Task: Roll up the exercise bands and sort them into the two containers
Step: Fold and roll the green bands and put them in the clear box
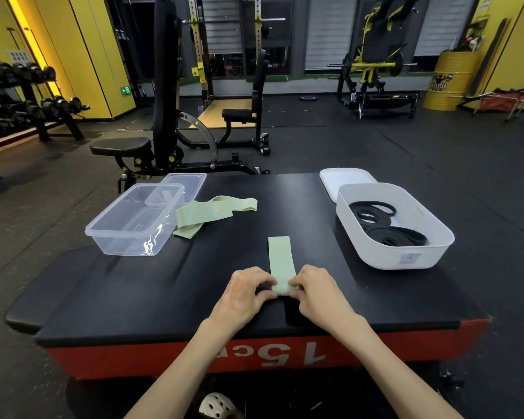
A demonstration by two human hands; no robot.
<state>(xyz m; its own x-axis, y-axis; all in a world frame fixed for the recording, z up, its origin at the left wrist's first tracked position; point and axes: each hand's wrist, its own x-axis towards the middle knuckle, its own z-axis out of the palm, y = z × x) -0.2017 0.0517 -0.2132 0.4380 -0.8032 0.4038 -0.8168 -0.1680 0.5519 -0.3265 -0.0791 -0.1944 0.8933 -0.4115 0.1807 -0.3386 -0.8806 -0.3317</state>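
Left hand [245, 290] and right hand [318, 287]: the fingers and thumbs of both are curled onto the near end of a pale green flat fabric band [280, 255], pinching a small started roll, one hand at each edge. The rest of the band lies flat, running straight away from the fingertips on the black padded platform [164, 282]. Judgement: the band is light, soft and limp, probably with some stretch. The roll would likely spring loose if released, so the hold belongs at both edges of the roll, with even pressure to keep the turns square. Ahead and left of the left hand: loose pale green bands [212, 214], crumpled, just beside a clear plastic rectangular container [124, 246]. Ahead and right of the right hand: a white plastic tub [405, 258] holding coiled black rubber loop bands [387, 225].
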